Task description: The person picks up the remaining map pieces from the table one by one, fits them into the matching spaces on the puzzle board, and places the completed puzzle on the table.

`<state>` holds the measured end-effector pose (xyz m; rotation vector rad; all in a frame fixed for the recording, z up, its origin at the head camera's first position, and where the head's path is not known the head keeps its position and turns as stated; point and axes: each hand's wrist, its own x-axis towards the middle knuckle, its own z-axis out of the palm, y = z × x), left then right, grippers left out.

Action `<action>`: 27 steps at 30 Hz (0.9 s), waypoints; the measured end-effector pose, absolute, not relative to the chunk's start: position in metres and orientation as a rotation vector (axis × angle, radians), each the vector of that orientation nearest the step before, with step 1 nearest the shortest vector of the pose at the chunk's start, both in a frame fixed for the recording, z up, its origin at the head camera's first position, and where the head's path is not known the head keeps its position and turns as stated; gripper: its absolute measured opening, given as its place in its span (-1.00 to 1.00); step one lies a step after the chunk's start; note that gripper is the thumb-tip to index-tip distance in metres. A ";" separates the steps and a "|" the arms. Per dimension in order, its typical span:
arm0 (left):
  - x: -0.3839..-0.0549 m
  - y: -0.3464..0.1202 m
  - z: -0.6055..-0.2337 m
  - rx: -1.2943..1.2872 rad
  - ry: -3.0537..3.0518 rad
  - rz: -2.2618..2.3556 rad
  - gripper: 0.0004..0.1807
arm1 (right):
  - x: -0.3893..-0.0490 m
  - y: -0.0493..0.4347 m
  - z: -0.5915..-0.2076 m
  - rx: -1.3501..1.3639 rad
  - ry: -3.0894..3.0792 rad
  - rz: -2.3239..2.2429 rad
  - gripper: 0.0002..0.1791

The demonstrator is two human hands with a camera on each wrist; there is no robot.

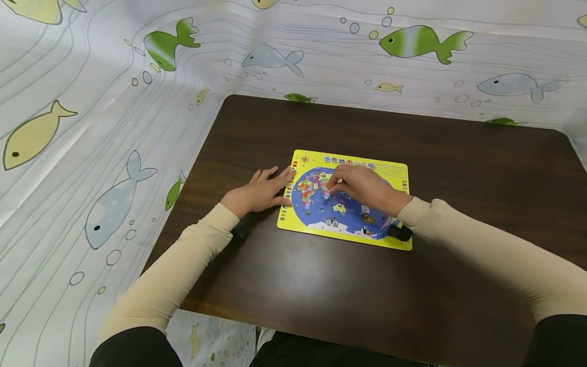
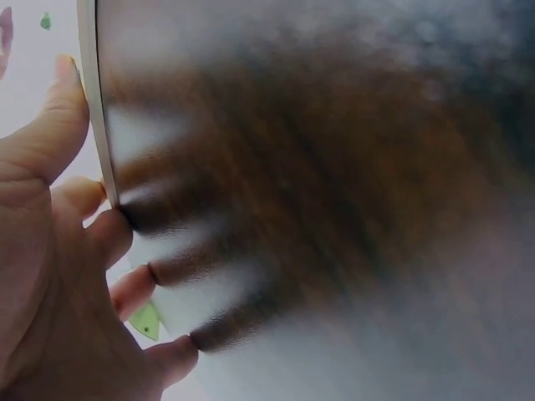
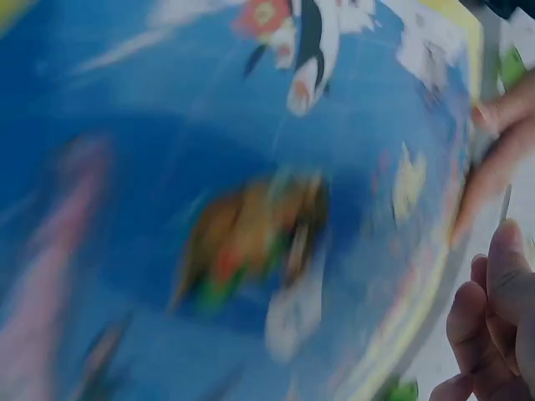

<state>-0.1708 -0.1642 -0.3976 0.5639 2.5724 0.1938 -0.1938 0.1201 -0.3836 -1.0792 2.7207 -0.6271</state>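
A yellow-bordered world map board lies flat on the table, its blue oval printed with colored continents, penguins and a ship. My left hand rests at the board's left edge, fingers spread and thumb touching the border. In the left wrist view, the thumb lies along a thin pale edge. Over the map's upper middle is my right hand, fingers bent. The right wrist view shows that hand pinching a small thin piece, seen edge-on; its face is hidden.
The dark brown table extends around the board. A white curtain with printed fish hangs behind the table and along its left side. A black object sits under the right wrist, above the board's lower right corner.
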 end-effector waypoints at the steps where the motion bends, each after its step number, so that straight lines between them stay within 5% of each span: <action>1: -0.171 -0.162 -0.399 0.564 2.566 0.194 -0.04 | -0.193 0.113 -0.388 -1.102 2.700 -0.609 -0.89; 27: -0.179 -0.151 -0.406 0.588 2.543 0.179 -0.05 | -0.192 0.083 -0.411 -1.185 2.600 -0.522 -0.81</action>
